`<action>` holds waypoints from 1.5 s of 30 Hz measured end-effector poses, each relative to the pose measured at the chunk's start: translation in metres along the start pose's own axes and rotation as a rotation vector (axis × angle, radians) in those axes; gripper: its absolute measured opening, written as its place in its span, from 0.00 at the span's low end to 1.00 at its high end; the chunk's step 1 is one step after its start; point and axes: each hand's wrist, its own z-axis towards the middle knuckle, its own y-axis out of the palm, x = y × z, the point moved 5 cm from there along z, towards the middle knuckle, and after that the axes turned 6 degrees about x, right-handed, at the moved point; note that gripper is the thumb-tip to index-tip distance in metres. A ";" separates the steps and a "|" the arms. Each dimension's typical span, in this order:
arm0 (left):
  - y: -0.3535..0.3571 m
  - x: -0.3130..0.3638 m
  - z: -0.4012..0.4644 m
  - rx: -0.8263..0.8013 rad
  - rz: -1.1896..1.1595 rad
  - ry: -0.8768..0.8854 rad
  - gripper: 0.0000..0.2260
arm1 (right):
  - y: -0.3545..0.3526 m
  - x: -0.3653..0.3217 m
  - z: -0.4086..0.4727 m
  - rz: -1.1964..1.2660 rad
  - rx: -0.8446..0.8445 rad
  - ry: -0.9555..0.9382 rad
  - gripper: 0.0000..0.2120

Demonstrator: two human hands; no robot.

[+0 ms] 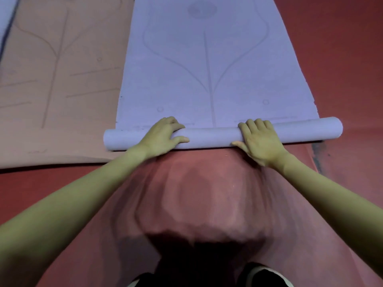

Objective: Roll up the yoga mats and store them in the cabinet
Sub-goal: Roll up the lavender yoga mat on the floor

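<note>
At the bottom of the frame there is the red floor, with a dark shadow and a bit of dark clothing at the lower edge. Two bare forearms go up from the lower corners toward the middle.

The left hand lies on the roll in the left-centre of the frame. Its fingers are curled over the top of the roll and the thumb points to the right along the near side. The right hand lies on the roll in the right-centre; its fingers are close together and bent over the top, and the thumb is spread to the left at the near lower edge.

The roll is the near end of the purple mat. It is thin, only a few turns, and goes across the middle of the frame. The rest of the mat is flat and runs to the upper edge.

To roll well, I think both hands should push forward with the same speed, so the ends stay even. The right end seems a little farther, so it may need correction. Pressing down keeps the roll tight.

In the upper left lies an orange mat, flat, just beside the purple one.
</note>
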 end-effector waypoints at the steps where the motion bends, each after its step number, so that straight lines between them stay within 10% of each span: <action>1: -0.001 0.004 -0.008 0.094 0.025 0.032 0.25 | 0.002 0.002 0.002 0.004 -0.018 -0.003 0.29; 9: 0.004 0.013 -0.005 0.102 0.236 0.085 0.30 | 0.005 0.017 0.029 0.134 -0.302 -0.030 0.42; 21: -0.002 -0.009 0.044 -0.246 0.033 -0.044 0.17 | 0.011 0.001 0.008 -0.009 0.006 0.045 0.31; 28: -0.002 0.010 0.012 0.209 0.223 0.127 0.26 | 0.011 0.022 0.049 0.075 -0.287 -0.030 0.42; 45: -0.019 -0.006 0.065 -0.272 0.154 0.032 0.23 | 0.018 0.021 0.044 -0.054 -0.151 0.064 0.34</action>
